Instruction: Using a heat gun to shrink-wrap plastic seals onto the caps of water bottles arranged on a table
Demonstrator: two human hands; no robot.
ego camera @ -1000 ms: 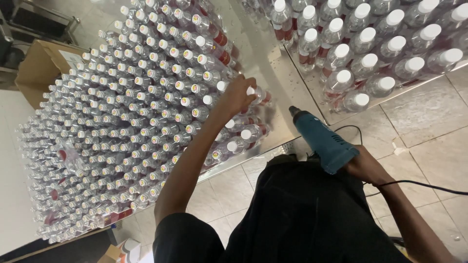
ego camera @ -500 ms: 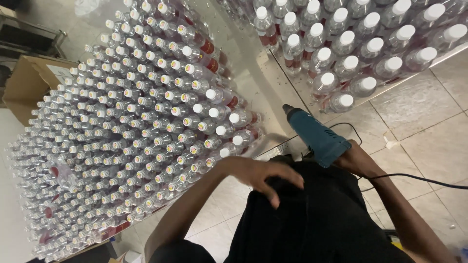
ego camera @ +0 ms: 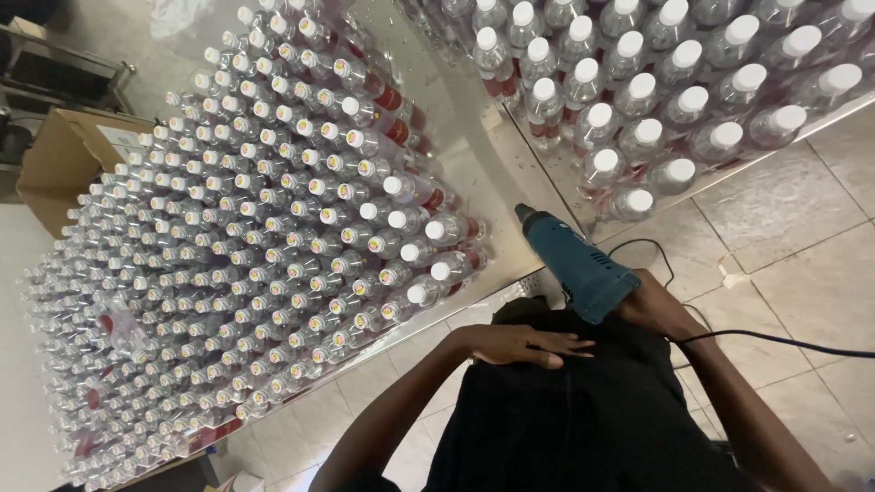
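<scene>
My right hand [ego camera: 658, 310] grips a teal heat gun [ego camera: 574, 264] by its handle, with the nozzle pointing up toward the metal table [ego camera: 474, 173]. A black cord [ego camera: 775, 342] trails off to the right from the gun. My left hand [ego camera: 524, 344] lies flat against my black shirt [ego camera: 583, 419], fingers together and holding nothing. A large block of clear bottles with white caps and red labels [ego camera: 273, 246] covers the table on the left, its nearest corner a short way from my left hand.
A second group of white-capped bottles [ego camera: 656, 100] stands at the upper right on the table. An open cardboard box [ego camera: 64, 155] sits at the far left. Pale floor tiles [ego camera: 802, 237] lie below and to the right.
My left hand has come away from the bottle caps and dropped back onto my shirt. The heat gun has stayed in my right hand, roughly in the same place.
</scene>
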